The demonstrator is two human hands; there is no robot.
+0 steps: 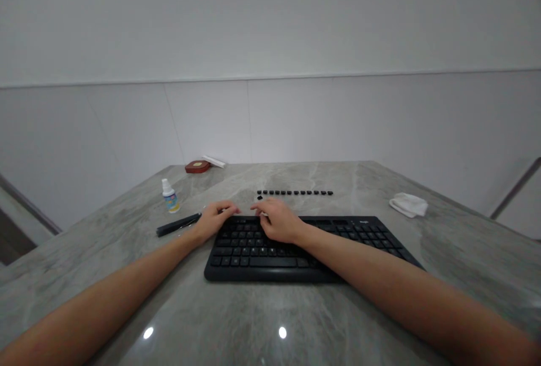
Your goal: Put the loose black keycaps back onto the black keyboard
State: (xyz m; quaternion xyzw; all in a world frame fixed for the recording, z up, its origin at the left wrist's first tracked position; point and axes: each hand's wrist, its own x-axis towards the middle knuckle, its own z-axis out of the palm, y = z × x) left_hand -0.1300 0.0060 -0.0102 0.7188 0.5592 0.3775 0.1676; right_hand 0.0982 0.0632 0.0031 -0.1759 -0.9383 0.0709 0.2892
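A black keyboard [270, 274] lies flat in front of me, its upper middle hidden by my right hand. My left hand [216, 218] rests at the keyboard's far left corner, fingers reaching over the back edge and nothing visible in them. Above the keyboard's top rows is my right hand [279, 220], its index finger stretched to the left and its thumb lower and apart. One loose black keycap [259, 198] lies just beyond that finger. Behind it runs a straight row of several black keycaps [295, 192].
Left of the keyboard lie a dark pen-like tool [178, 224] and a white spray bottle [170, 197]. A reddish-brown case [197, 167] and a white strip-shaped object [214, 161] sit by the wall. A folded white cloth [408, 205] rests on the marbled table [460, 264] at right.
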